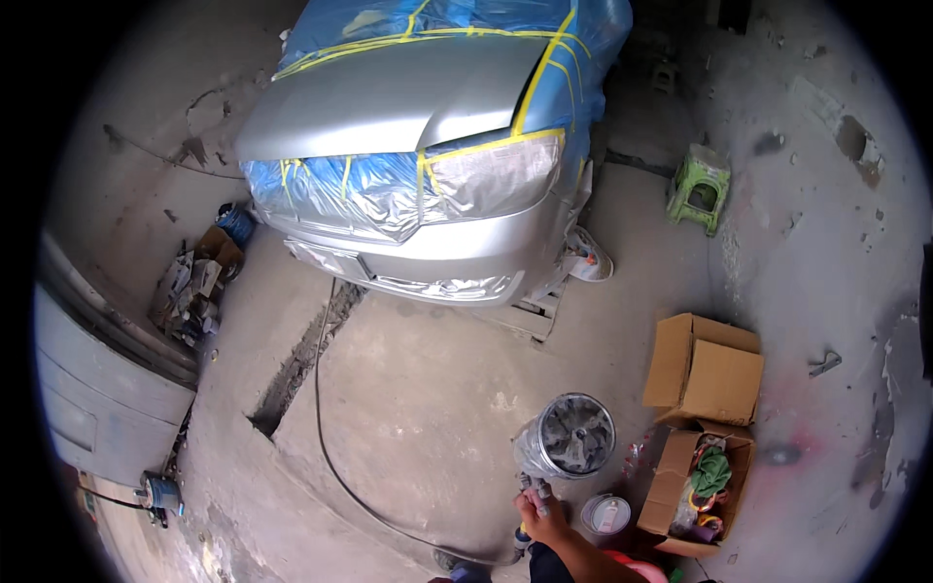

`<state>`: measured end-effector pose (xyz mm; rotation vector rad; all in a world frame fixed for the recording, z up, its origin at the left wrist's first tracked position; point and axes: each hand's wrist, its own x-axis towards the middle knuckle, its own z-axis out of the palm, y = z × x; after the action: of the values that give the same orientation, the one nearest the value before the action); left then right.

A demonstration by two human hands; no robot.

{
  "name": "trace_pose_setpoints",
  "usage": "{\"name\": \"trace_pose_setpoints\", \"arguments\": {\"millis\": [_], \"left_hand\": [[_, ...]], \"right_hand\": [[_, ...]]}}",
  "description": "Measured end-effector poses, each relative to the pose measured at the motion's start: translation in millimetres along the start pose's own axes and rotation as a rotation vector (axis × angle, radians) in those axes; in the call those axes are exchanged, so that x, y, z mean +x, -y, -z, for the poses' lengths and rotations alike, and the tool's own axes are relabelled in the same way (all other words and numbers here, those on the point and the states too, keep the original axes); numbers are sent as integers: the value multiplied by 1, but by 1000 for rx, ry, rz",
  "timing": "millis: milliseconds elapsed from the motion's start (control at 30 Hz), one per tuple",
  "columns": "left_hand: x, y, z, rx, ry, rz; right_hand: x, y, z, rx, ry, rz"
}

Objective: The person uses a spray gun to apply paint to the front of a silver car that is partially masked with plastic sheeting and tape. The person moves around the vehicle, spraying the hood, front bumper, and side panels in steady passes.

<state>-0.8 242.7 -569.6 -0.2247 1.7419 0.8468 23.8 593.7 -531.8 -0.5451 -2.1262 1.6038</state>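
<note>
My right hand [539, 515] comes up from the lower edge, fingers wrapped round the grip of a metal spray gun [535, 491]. The gun's large, paint-smeared grey cup [573, 437] points up toward me. A dark hose [321, 408] runs across the floor to near the gun. Ahead stands a car with silver hood [389, 102] and bumper [447, 253], partly wrapped in blue and silver plastic sheeting [321, 194] edged with yellow tape. Just right of my hand is a white-lidded can [605, 515]. My left hand is not in view.
Two cardboard boxes [705, 364], the nearer holding rags and tape rolls [709, 486], lie right. A green stool [698, 189] stands beyond. A floor trench [292, 379] runs under the car. Grey panels [107, 389], a can [160, 496] and a cluttered pile [190, 291] line the left.
</note>
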Motion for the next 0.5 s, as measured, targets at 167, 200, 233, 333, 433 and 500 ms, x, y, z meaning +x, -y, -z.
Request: {"name": "trace_pose_setpoints", "arguments": {"millis": [167, 200, 233, 333, 433, 500], "left_hand": [[-49, -79, 112, -346, -177, -383], [-63, -85, 140, -469, -198, -429], [-80, -91, 167, -544, -224, -476], [-125, -111, 233, -704, -281, -644], [-159, -117, 284, -865, -263, -813], [-173, -120, 308, -951, -235, -867]], "right_hand": [[3, 154, -57, 40, 111, 67], [-2, 170, -71, 66, 165, 45], [-2, 189, -83, 55, 281, 44], [-6, 247, -121, 88, 450, 6], [-9, 279, -155, 50, 610, 70], [-11, 303, -174, -18, 700, 95]]}}
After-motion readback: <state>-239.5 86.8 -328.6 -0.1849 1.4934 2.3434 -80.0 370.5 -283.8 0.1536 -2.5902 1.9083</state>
